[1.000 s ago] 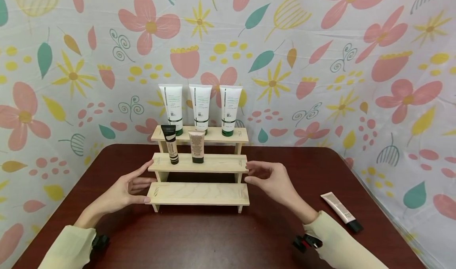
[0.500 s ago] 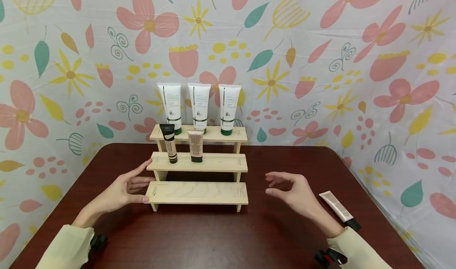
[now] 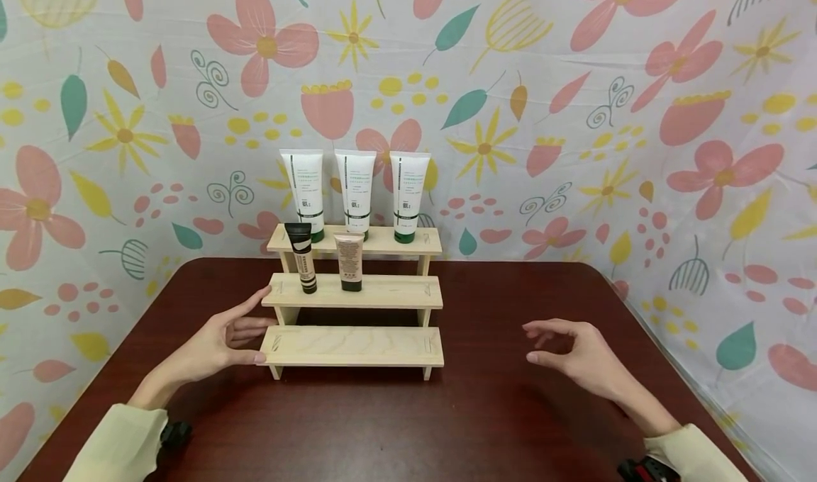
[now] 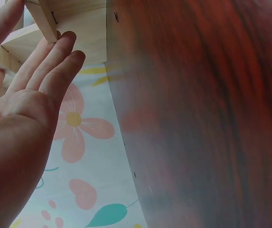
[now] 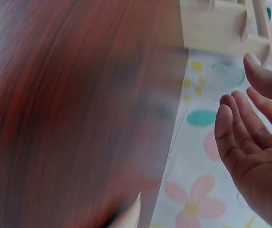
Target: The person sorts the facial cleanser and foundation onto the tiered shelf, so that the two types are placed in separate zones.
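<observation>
My left hand [image 3: 217, 347] touches the left side of a three-step wooden display stand [image 3: 357, 345], thumb at the bottom step and a fingertip at the middle one. In the left wrist view the fingers [image 4: 60, 71] are fairly straight against the wood. My right hand [image 3: 584, 358] is over the table right of the stand, fingers loosely bent, holding nothing. Part of a beige tube [image 5: 132, 216] shows low in the right wrist view; in the head view my right hand and arm hide it. The middle step bears a black-and-beige tube [image 3: 303, 259] and a beige tube with a black cap [image 3: 350, 262].
Three white tubes with green caps, the left [image 3: 305, 191], middle [image 3: 356, 191] and right [image 3: 408, 195], stand on the top step. Behind the dark red wooden table [image 3: 357, 425] hangs a flowered cloth [image 3: 485, 99].
My right hand has left the stand's right side and moved right and toward me, over the lying tube. The left hand stays at the stand, and the tubes on the stand have not moved.
</observation>
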